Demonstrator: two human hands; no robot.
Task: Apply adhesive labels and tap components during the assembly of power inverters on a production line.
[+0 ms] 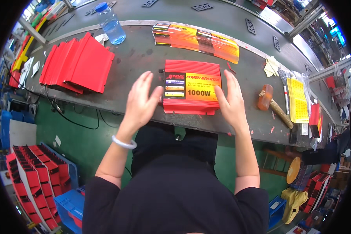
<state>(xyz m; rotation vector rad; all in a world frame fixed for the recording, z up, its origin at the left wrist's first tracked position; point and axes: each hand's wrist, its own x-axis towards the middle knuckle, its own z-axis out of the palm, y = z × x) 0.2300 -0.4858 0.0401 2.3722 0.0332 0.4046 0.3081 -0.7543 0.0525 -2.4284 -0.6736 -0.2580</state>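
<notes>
A red inverter with a ribbed metal case lies flat on the dark workbench in front of me. A black, yellow and orange label covers most of its top. My left hand is open just off its left end, fingers stretched forward and thumb apart. At the opposite end, my right hand is also open, its thumb overlapping the inverter's right edge; whether it touches the case I cannot tell. Neither hand grips anything. Beyond the inverter lies a fanned stack of printed labels in matching colours.
Red metal panels stack at the left, near a water bottle. To the right are a mallet, a yellow sheet and a cloth. A conveyor belt runs behind the bench. Blue crates stand on the floor.
</notes>
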